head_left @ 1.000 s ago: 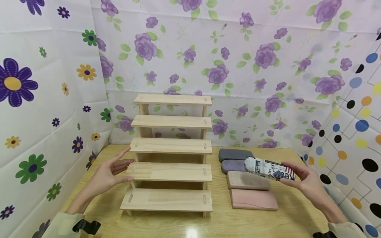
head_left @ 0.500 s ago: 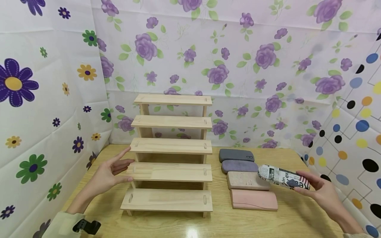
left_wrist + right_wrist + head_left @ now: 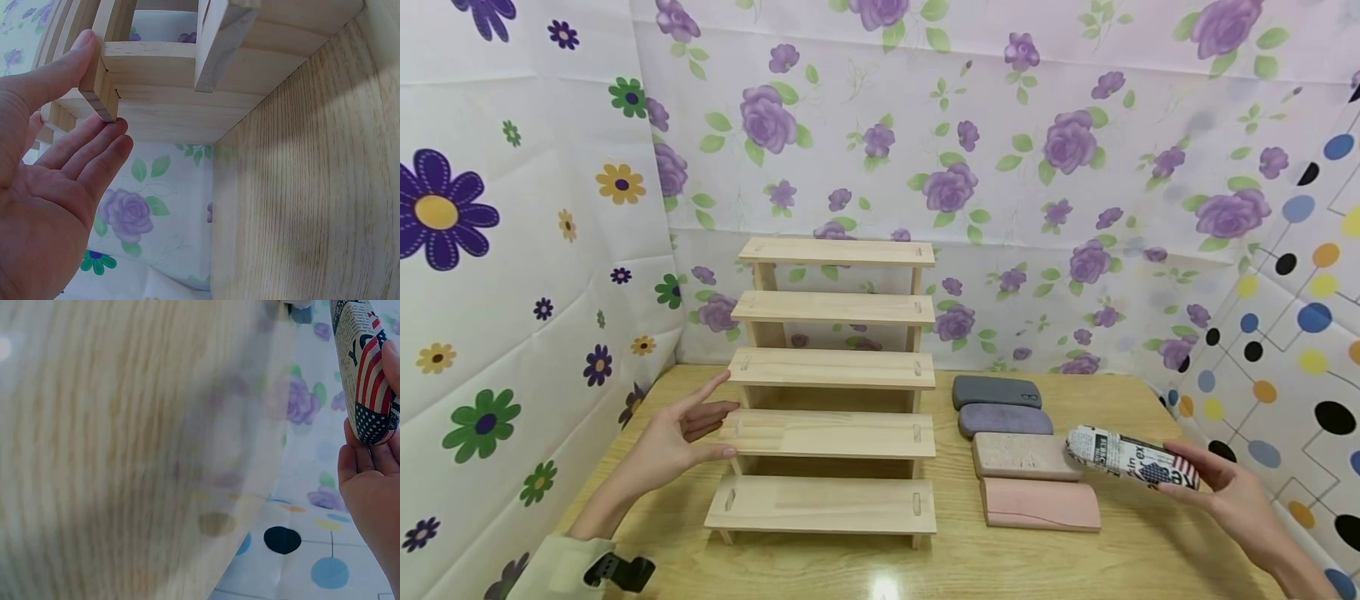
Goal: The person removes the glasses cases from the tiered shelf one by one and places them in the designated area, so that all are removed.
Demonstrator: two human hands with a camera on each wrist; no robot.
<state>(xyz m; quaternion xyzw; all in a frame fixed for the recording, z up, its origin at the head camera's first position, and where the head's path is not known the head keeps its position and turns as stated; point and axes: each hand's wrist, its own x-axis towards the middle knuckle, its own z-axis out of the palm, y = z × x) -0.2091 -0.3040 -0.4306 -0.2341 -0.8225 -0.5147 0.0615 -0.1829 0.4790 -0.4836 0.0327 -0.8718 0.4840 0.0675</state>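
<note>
My right hand [image 3: 1228, 504] grips one end of a glasses case [image 3: 1123, 457] covered in newsprint and flag patterns. It is held above the table, its far end over the right end of a beige case [image 3: 1026, 456]. In the right wrist view, thumb and fingers clasp the striped, starred end of that case [image 3: 369, 381]. At the left, my left hand [image 3: 673, 437] holds the side of a stepped wooden display stand [image 3: 831, 433]. The left wrist view has its thumb and fingers [image 3: 103, 159] on opposite edges of one board [image 3: 100, 87].
Between the stand and my right hand lie a grey case [image 3: 996, 392], a purple case [image 3: 1003, 419] and a pink case [image 3: 1041, 504], in a column with the beige one. Patterned cloths [image 3: 1022, 208] enclose the wooden table [image 3: 820, 571] at the back and both sides.
My right hand has carried the newsprint glasses case rightward and toward me, off the purple case and most of the beige one. The left hand stays where it was on the stand.
</note>
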